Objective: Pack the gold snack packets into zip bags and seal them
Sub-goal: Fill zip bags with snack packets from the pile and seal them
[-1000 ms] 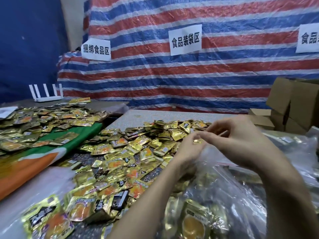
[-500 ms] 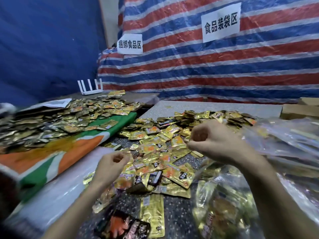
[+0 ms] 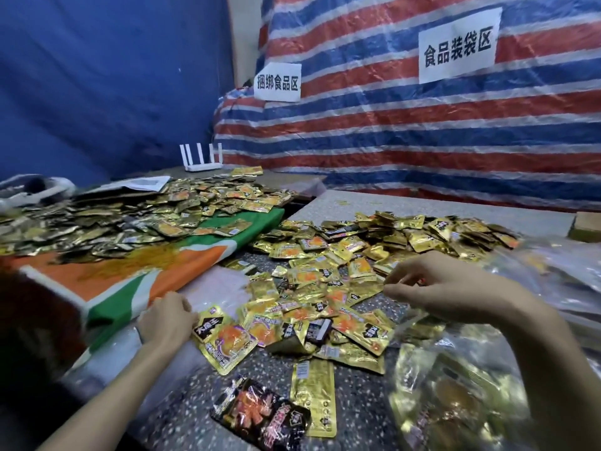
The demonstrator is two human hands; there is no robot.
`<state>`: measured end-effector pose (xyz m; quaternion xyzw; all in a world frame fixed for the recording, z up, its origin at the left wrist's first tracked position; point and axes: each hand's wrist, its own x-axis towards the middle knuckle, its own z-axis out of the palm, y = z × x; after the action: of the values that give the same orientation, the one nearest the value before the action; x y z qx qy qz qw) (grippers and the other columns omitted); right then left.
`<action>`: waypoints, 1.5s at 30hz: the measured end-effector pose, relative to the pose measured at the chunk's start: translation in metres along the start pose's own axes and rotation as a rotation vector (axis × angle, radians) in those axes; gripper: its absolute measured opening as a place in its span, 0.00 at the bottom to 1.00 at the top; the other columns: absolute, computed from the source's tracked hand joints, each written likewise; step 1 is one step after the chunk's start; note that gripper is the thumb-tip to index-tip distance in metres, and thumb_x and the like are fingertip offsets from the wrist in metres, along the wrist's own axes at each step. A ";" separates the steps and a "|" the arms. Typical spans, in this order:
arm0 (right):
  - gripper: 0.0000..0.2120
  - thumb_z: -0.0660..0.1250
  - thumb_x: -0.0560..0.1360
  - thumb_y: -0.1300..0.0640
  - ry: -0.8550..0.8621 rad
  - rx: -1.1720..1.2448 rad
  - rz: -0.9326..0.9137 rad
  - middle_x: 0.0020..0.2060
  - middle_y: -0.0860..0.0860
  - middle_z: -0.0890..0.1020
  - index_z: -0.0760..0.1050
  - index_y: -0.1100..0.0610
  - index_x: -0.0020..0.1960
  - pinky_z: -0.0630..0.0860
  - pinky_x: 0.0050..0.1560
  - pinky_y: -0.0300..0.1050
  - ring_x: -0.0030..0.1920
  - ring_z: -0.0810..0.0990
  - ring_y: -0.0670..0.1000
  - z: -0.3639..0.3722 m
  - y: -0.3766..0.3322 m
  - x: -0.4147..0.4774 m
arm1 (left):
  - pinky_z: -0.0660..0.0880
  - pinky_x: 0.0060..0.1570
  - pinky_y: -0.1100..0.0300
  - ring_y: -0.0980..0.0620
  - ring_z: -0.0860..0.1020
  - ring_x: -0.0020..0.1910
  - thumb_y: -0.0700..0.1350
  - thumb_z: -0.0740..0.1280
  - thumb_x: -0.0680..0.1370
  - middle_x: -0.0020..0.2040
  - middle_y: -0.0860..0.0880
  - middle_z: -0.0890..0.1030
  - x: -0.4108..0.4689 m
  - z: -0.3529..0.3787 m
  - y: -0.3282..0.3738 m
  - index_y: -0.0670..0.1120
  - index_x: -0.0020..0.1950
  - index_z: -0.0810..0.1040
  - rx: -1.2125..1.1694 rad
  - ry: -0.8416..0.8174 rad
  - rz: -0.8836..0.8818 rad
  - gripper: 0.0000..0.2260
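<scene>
A pile of gold snack packets covers the speckled table in front of me. A clear zip bag filled with gold packets lies at the lower right, under my right forearm. My right hand hovers over the pile with thumb and fingers pinched together, and nothing shows in them. My left hand rests with curled fingers on a stack of empty clear bags at the left. Whether it grips one is unclear. One large gold packet lies just right of that hand.
A black and red packet lies near the front edge. A second heap of gold packets sits on an orange and green cloth at the left. Behind are a white router, a striped tarp and a cardboard box.
My hands have parted from the top of the filled bag. The left hand went left and down onto the clear bags. The right hand moved forward over the pile. The view turned left.
</scene>
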<state>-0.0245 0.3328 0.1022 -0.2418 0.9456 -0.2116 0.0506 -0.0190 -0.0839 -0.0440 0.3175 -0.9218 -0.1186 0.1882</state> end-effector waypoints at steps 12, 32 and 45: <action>0.16 0.62 0.76 0.37 0.066 0.067 -0.097 0.46 0.40 0.83 0.79 0.45 0.54 0.79 0.46 0.38 0.43 0.81 0.36 0.005 -0.020 -0.003 | 0.73 0.34 0.52 0.45 0.74 0.30 0.52 0.60 0.84 0.32 0.49 0.76 -0.014 -0.052 0.028 0.49 0.39 0.68 -0.393 0.255 0.206 0.14; 0.14 0.68 0.73 0.54 -0.070 0.763 -0.111 0.40 0.59 0.86 0.82 0.66 0.46 0.75 0.29 0.37 0.34 0.81 0.49 -0.006 -0.031 -0.016 | 0.80 0.41 0.55 0.54 0.82 0.48 0.50 0.77 0.73 0.49 0.53 0.82 -0.158 -0.045 0.136 0.46 0.39 0.76 -0.935 0.076 1.136 0.12; 0.07 0.74 0.74 0.58 -0.160 0.566 -0.094 0.34 0.54 0.85 0.82 0.61 0.42 0.75 0.28 0.37 0.31 0.80 0.47 0.009 -0.047 -0.014 | 0.73 0.33 0.62 0.50 0.79 0.31 0.60 0.64 0.76 0.35 0.44 0.82 -0.172 -0.069 0.145 0.49 0.42 0.83 -1.410 -0.543 0.626 0.17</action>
<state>0.0099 0.2988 0.1140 -0.2775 0.8299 -0.4492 0.1805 0.0566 0.1294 0.0201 -0.1873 -0.6900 -0.6853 0.1384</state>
